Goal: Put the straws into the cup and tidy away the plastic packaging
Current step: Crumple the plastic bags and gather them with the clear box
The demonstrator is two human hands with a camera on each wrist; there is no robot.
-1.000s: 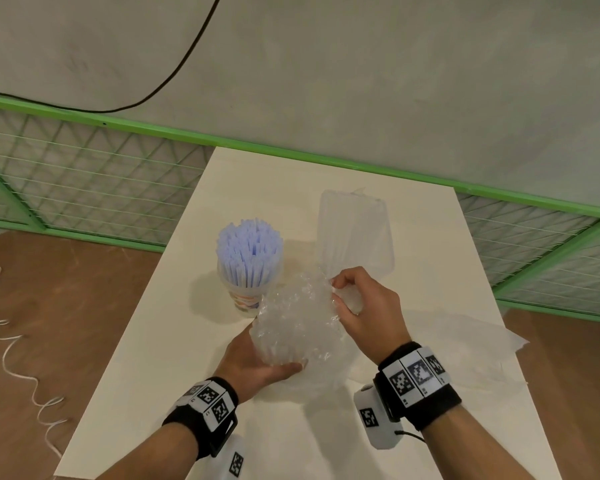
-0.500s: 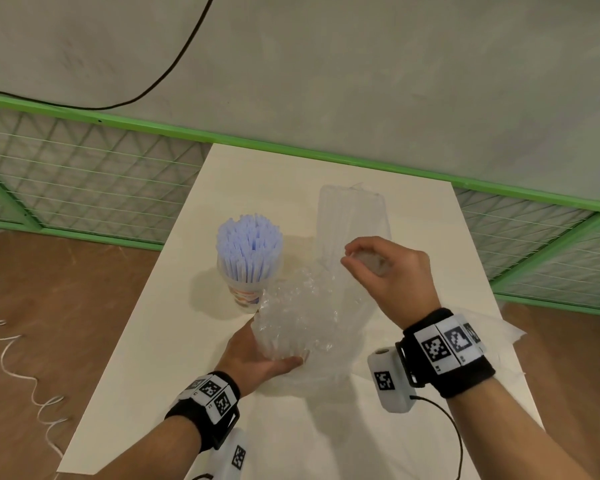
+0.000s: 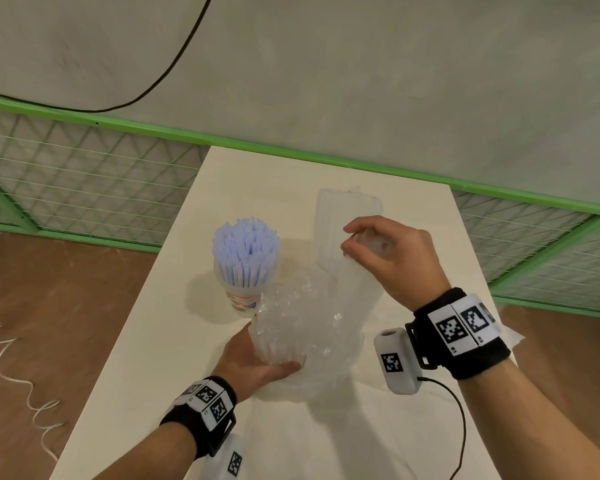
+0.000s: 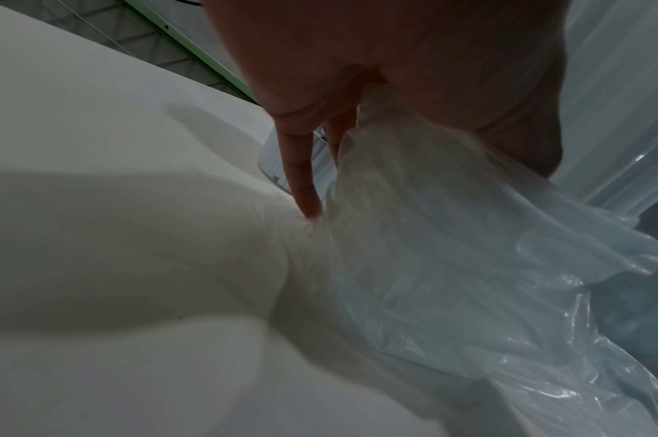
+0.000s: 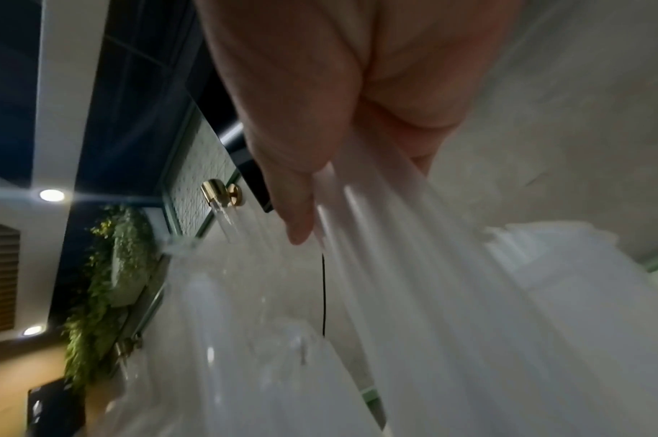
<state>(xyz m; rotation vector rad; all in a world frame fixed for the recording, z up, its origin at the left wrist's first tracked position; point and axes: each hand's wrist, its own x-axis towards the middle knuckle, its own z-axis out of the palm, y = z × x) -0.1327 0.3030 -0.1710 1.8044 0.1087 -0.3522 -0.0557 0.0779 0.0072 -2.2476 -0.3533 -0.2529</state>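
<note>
A cup (image 3: 240, 300) packed with pale blue straws (image 3: 246, 249) stands upright left of centre on the white table (image 3: 153, 341). Just right of it is the clear plastic packaging (image 3: 302, 337), crumpled into a wad near the table. My left hand (image 3: 257, 362) holds that wad from below and the left, thumb across its front (image 4: 305, 189). My right hand (image 3: 388, 258) is raised above the table and pinches a stretch of the film, pulling it up taut (image 5: 357, 236). A flat clear sleeve (image 3: 347, 216) stands up behind the right hand.
More clear film (image 3: 506, 336) lies on the table's right edge under my right wrist. A green-framed wire fence (image 3: 84, 188) runs behind the table, with a grey wall above. White cord (image 3: 14, 382) lies on the brown floor at the left.
My right hand has risen and moved away from the wad toward the far right, drawing the film out with it. The left hand has stayed on the wad.
</note>
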